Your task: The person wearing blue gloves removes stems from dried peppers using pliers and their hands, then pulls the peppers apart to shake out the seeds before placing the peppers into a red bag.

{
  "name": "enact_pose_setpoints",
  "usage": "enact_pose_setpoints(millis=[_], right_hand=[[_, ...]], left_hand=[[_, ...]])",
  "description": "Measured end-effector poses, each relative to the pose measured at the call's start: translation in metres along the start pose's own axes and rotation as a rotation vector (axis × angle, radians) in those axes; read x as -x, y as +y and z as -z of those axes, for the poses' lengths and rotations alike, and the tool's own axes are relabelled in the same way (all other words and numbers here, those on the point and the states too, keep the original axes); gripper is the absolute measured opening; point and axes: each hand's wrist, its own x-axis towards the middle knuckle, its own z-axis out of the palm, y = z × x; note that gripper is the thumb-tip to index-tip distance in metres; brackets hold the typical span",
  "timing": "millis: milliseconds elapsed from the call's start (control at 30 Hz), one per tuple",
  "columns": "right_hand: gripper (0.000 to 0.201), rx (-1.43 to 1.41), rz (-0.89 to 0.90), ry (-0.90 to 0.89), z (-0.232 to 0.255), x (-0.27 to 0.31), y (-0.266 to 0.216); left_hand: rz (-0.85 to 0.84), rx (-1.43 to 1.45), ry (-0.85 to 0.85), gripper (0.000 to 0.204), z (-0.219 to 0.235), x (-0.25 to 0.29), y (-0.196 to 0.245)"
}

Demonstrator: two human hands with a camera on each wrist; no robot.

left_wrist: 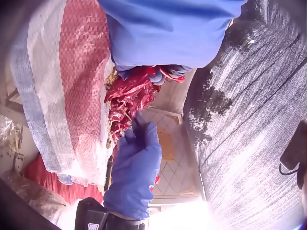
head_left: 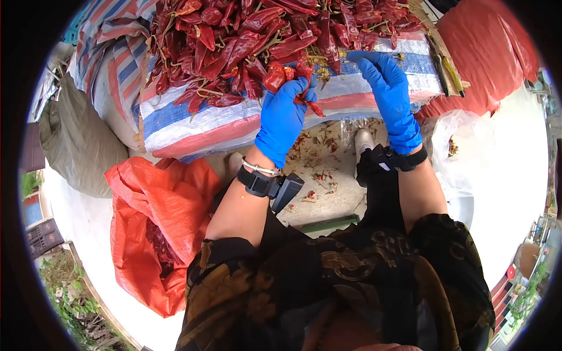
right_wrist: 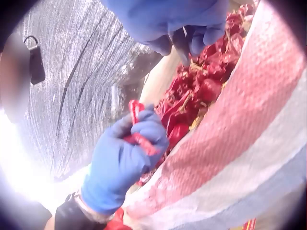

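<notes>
In the head view my blue-gloved left hand (head_left: 284, 120) grips dried red chili peppers (head_left: 275, 77); one hangs out beside the fingers. From the right wrist view, red pieces of chili (right_wrist: 139, 141) stick out above and below the curled fingers of the left hand (right_wrist: 122, 158). My right hand (head_left: 389, 96), also gloved in blue, is held to the right of the left one, over the striped woven sheet (head_left: 202, 131). Its fingers point left, loosely bent, with no chili showing between them. Beyond both hands lies a large heap of dried chilies (head_left: 234, 44).
A red woven sack (head_left: 158, 199) with chilies inside stands open at the lower left. Cutters with yellow and black handles (head_left: 451, 76) lie at the sheet's right edge. A full red sack (head_left: 489, 52) is at the far right. Chili scraps (head_left: 319, 175) litter the floor between the feet.
</notes>
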Motion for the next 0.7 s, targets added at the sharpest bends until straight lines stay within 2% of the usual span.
enact_pose_setpoints(millis=[33, 100, 167, 200, 233, 300, 400, 433, 500, 533, 600, 633, 700], right_hand=[[0.016, -0.037, -0.029, -0.057, -0.004, 0.003, -0.003], [0.016, -0.032, 0.001, -0.096, -0.005, 0.003, 0.001], [0.015, 0.072, 0.09, -0.014, 0.004, -0.003, -0.004], [0.015, 0.049, 0.113, 0.035, 0.017, -0.01, 0.006], [0.016, 0.084, 0.12, 0.107, 0.027, -0.014, 0.008], [0.015, 0.167, 0.107, 0.198, 0.052, -0.02, 0.012], [0.02, 0.58, 0.107, 0.264, 0.099, -0.031, 0.028], [0.023, 0.637, 0.143, 0.248, 0.115, -0.037, 0.037], [0.03, 1.005, 0.282, 0.223, 0.142, -0.046, 0.042], [0.03, 1.01, 0.287, 0.219, 0.152, -0.049, 0.044], [0.036, 1.456, 0.051, 0.264, 0.169, -0.054, 0.054], [0.036, 1.459, 0.059, 0.259, 0.187, -0.06, 0.07], [0.04, 1.469, -0.21, 0.067, 0.209, -0.071, 0.094]], left_hand=[[0.029, 0.034, -0.035, 0.021, 0.002, 0.0, -0.001], [0.055, 0.024, 0.011, 0.019, -0.003, 0.004, 0.002], [0.075, 0.018, 0.051, 0.017, -0.011, 0.007, 0.004], [0.021, -0.114, 0.081, 0.018, -0.013, 0.008, 0.004], [-0.034, -0.244, 0.112, 0.018, -0.014, 0.008, 0.004], [-0.041, -0.241, 0.081, 0.018, -0.009, 0.007, 0.004], [-0.055, -0.241, 0.054, 0.018, -0.003, 0.005, 0.002], [-0.064, -0.242, 0.058, 0.019, -0.003, 0.005, 0.002], [-0.071, -0.285, 0.064, 0.018, -0.008, 0.008, 0.005], [-0.079, -0.331, 0.074, 0.016, -0.01, 0.009, 0.007], [-0.096, -0.351, 0.051, 0.017, -0.009, 0.011, 0.009], [-0.107, -0.379, 0.029, 0.017, -0.008, 0.012, 0.01], [-0.125, -0.374, 0.008, 0.018, -0.006, 0.013, 0.011]])
